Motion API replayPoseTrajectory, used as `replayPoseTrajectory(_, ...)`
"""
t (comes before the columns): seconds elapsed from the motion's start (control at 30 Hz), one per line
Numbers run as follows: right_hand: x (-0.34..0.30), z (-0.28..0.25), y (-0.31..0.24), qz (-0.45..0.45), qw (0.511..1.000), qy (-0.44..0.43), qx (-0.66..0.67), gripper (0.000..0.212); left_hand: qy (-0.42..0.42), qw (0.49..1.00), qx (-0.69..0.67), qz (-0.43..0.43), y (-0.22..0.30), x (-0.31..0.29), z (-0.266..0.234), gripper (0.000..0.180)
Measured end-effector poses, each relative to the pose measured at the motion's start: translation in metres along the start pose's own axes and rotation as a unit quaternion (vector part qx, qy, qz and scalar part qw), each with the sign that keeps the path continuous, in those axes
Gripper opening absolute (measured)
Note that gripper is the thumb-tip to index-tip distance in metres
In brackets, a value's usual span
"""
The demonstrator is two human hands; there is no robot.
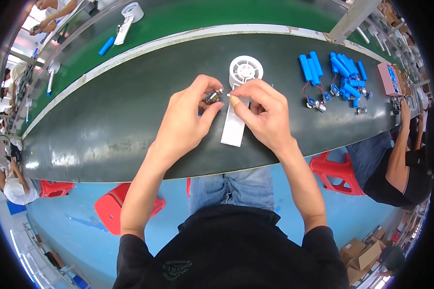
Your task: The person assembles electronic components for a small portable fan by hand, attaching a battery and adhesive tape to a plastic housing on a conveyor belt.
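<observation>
My left hand point(185, 115) is closed on a small circuit board point(213, 96), gripped between thumb and fingers. My right hand point(265, 111) pinches a tiny white connector point(229, 95), its tip pointing toward the board with a small gap between them. Beneath my right hand lies a white handheld fan housing point(233, 130), its round vented head point(246, 70) at the far end and its flat handle toward me. The right fingers cover the middle of the housing. Whether a wire runs from the connector to the fan is hidden.
To the right on the dark table point(101, 120) are blue cylindrical batteries point(311, 67) wired to small boards, and a pink box point(389, 79). Past the metal rail, a green conveyor point(188, 17) carries another white fan point(125, 29) and a blue battery point(106, 45). A co-worker point(395, 164) sits at right.
</observation>
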State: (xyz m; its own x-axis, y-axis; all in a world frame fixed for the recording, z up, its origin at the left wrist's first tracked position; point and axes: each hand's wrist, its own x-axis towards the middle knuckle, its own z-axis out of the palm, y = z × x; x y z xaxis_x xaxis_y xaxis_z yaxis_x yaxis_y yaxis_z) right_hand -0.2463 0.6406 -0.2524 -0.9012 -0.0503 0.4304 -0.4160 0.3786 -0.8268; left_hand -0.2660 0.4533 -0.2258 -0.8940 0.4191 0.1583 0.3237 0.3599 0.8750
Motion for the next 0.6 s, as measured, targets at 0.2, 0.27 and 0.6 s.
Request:
replayPoseTrajectory(0.2,0.002,0.004,0.003,-0.012,1.000,0.009,-0.003,0.009,0.063,0.997,-0.043,-0.012,0.006,0.003,0.008,0.029)
replayPoseTrajectory(0.27,0.002,0.004,0.004,-0.016,1.000,0.009,-0.009,0.009,0.036,0.998,-0.055,-0.004,0.005,0.002,0.007,0.025)
replayPoseTrajectory(0.6,0.000,0.002,0.002,0.013,1.000,0.001,0.012,0.011,-0.067,0.963,-0.245,-0.086,-0.010,0.000,-0.019,0.034)
